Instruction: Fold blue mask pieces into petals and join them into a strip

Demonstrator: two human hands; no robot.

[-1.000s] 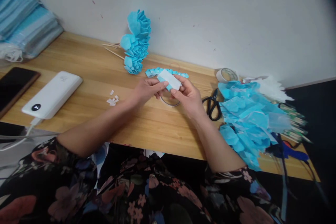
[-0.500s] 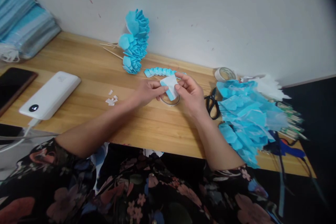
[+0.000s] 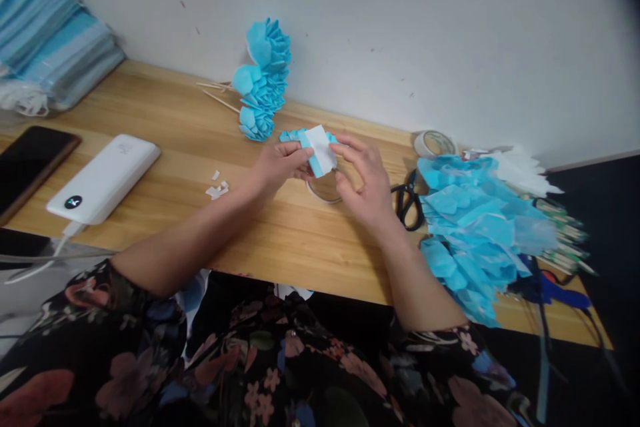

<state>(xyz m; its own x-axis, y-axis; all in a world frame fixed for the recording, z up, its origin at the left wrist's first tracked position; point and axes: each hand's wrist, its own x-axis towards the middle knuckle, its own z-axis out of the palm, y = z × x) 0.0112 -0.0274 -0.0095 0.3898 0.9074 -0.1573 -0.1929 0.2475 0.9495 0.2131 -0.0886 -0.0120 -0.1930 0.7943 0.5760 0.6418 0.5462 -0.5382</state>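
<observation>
My left hand (image 3: 286,161) pinches a square piece of blue and white mask fabric (image 3: 320,150) at its left edge, white side mostly up. My right hand (image 3: 364,177) is at the piece's right edge, thumb and fingers apart, the fingertips close to or touching it. Behind the piece, a row of small folded blue pieces (image 3: 293,136) is partly hidden. Below it on the table, a thin ring (image 3: 323,200) shows in part. Black-handled scissors (image 3: 409,203) lie just right of my right hand.
Blue fabric flowers on sticks (image 3: 263,83) lie at the back. To the right are a tape roll (image 3: 434,143), a heap of blue pieces (image 3: 475,213) and a blue-handled tool (image 3: 565,293). Leftward are white scraps (image 3: 217,191), a power bank (image 3: 105,180), a phone (image 3: 35,167) and stacked masks (image 3: 55,33).
The fabric piece has turned to lie flatter, with more white showing. My right thumb has come off it and the right fingers have spread. The view has shifted slightly.
</observation>
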